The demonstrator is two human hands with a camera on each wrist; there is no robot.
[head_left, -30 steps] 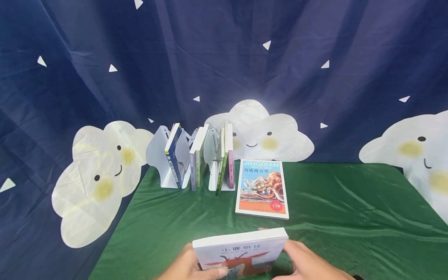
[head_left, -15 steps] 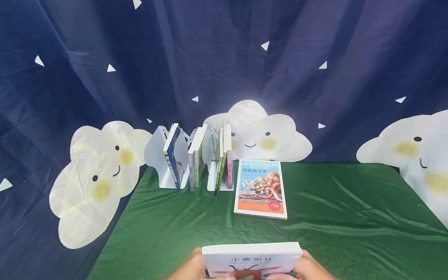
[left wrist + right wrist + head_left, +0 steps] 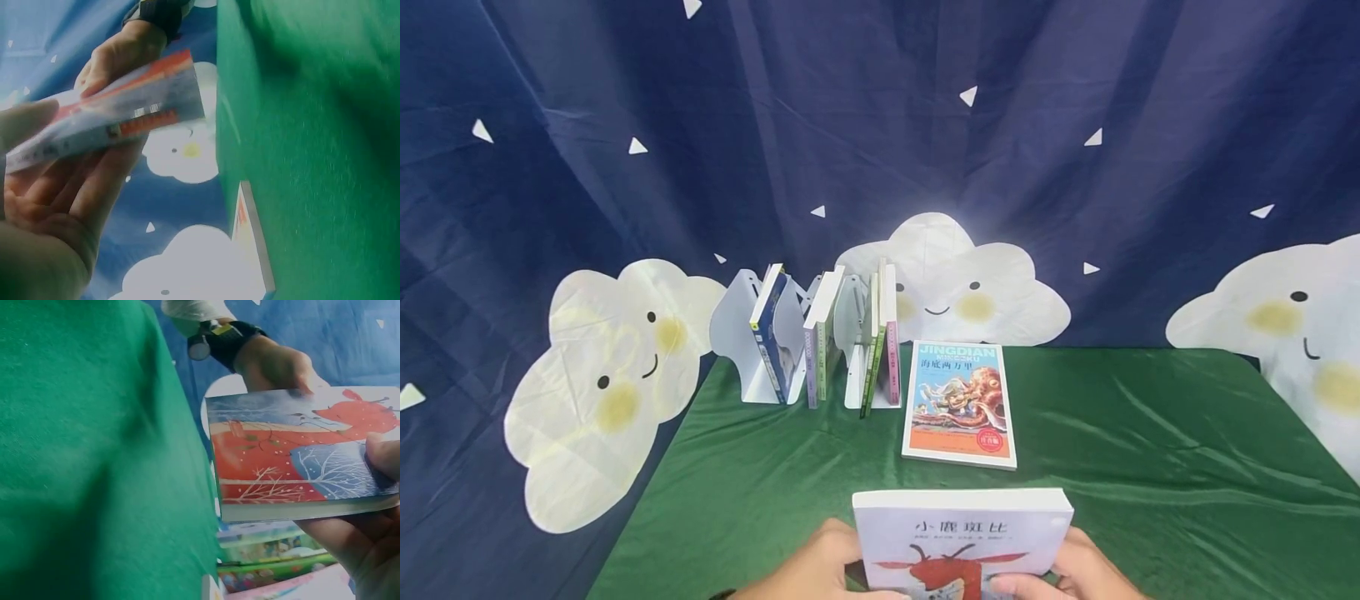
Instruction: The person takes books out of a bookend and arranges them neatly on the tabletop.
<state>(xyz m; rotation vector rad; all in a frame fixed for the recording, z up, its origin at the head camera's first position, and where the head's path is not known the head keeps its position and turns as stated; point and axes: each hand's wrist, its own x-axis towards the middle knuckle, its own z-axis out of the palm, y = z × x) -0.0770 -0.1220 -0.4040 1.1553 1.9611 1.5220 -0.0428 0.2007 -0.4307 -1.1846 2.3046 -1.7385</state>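
Observation:
A white paperback book [image 3: 958,542] with a red deer on its cover is held up at the near edge of the head view, tilted so its white page edge shows on top. My left hand [image 3: 816,562] grips its left side, thumb over the cover. On the right side my right hand [image 3: 1078,567] holds it too, its thumb lying on the deer. In the left wrist view the book's spine [image 3: 112,128] faces the camera, above the fingers of my left hand [image 3: 56,212]. The right wrist view shows the red and blue cover [image 3: 300,450] and my right hand [image 3: 369,544] beneath it.
An octopus-covered book [image 3: 961,404] lies flat on the green cloth [image 3: 1112,433]. Behind it to the left, several books [image 3: 883,342] stand in white bookends [image 3: 733,329]; a blue book [image 3: 772,337] leans there. A dark curtain with clouds [image 3: 955,275] hangs behind.
The deer book has moved to the right, after dipping lower half a second ago and rising again. It has gone from slanted to nearly level. Both hands have moved with it.

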